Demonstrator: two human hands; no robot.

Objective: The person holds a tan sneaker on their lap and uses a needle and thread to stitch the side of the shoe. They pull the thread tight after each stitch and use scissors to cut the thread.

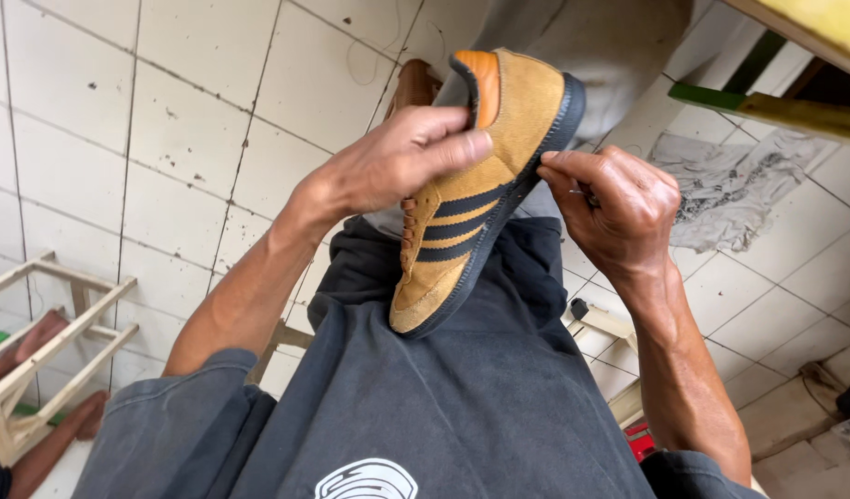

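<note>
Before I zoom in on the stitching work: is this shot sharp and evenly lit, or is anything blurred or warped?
Head view: soft, even daylight, no glare; the tan shoe, left hand and right hand are sharp; the tiled floor lines bow from wide-angle distortion; the yellow-green edge top right is soft.

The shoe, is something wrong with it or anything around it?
The tan shoe looks whole: no tear or loose sole shows. The left hand grips its side, the right hand pinches at the sole's edge. A crumpled, stained rag lies on the tiled floor.
</note>
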